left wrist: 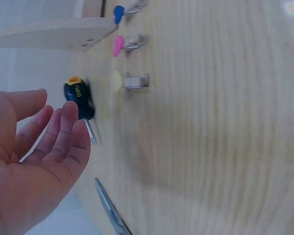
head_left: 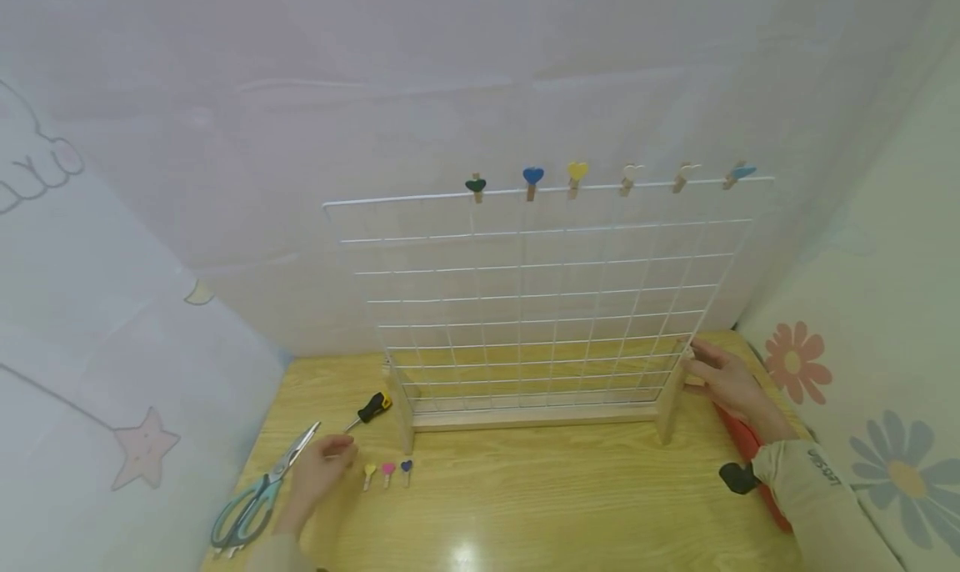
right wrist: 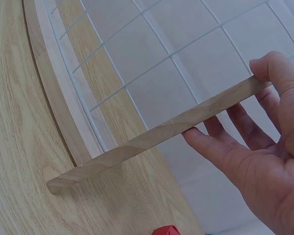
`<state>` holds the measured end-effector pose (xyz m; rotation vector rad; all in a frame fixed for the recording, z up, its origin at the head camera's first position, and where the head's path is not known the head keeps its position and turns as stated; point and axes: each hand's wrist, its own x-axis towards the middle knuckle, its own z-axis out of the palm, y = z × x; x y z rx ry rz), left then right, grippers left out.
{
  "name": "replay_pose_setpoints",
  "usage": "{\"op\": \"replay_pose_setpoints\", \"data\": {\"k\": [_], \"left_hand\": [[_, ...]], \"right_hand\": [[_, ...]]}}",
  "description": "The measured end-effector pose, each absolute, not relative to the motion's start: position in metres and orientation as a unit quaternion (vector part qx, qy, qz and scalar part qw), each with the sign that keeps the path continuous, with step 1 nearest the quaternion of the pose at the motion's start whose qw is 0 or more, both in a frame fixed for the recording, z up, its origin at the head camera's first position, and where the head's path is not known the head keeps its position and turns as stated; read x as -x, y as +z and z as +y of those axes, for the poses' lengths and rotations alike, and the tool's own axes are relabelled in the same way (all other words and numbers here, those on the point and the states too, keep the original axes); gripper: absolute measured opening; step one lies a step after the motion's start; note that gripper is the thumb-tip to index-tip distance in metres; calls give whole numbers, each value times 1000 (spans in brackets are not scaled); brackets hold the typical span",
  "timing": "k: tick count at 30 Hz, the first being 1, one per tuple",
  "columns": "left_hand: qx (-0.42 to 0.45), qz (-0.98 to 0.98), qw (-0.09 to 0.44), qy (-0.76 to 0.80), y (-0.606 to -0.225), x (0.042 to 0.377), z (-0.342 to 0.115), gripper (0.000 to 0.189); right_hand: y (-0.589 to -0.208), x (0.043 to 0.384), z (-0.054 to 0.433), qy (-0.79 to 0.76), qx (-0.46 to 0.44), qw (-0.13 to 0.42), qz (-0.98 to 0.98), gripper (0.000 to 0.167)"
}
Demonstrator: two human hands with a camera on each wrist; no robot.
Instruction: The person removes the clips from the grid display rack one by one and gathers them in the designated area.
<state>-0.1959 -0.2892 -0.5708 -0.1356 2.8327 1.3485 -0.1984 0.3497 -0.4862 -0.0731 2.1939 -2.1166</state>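
Nearest the viewer, at the lower left of the head view, the person's left hand (head_left: pixel 318 465) rests low over a light wooden tabletop (head_left: pixel 540 497) with its fingers loosely spread and nothing in them; the left wrist view shows the palm open and the fingertips just short of a small screwdriver with a black and yellow handle (left wrist: pixel 79 97). Left of that hand lies a pair of scissors with teal and grey handles (head_left: pixel 258 493). Just right of it, three small wooden clothespins lie in a row on the table, topped with a pale yellow heart (head_left: pixel 369 471), a pink heart (head_left: pixel 387 469) and a dark blue heart (head_left: pixel 407 465).

Behind them stands a white wire grid panel (head_left: pixel 540 305), upright in a light wooden base rail (head_left: pixel 536 418) with a wooden foot at each end. Six more heart clothespins (head_left: pixel 577 173) are clipped along the right part of its top wire.

At the right, the person's right hand (head_left: pixel 723 380) holds the right wooden foot (right wrist: pixel 157 134) of the stand, thumb on its upper end and straightish fingers behind it. A red object (head_left: pixel 738 439) lies partly hidden under that forearm.
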Motion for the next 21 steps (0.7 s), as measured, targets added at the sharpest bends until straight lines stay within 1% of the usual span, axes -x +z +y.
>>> {"op": "replay_pose_setpoints", "data": {"k": [2, 7, 12, 15, 21], "left_hand": [[47, 897, 3, 440, -564, 197, -287, 26], [36, 883, -11, 468, -548, 203, -280, 26], [8, 859, -23, 511, -526, 211, -269, 31], [-12, 850, -30, 526, -507, 217, -260, 33], [-86, 854, -51, 511, -459, 225, -232, 33]], "right_hand": [[-486, 198, 349, -689, 25, 47, 723, 69], [-486, 198, 350, -695, 34, 47, 717, 67], [-489, 199, 352, -714, 40, 42, 698, 57], [-492, 200, 352, -721, 41, 42, 691, 53], [-493, 201, 353, -716, 40, 45, 696, 58]]}}
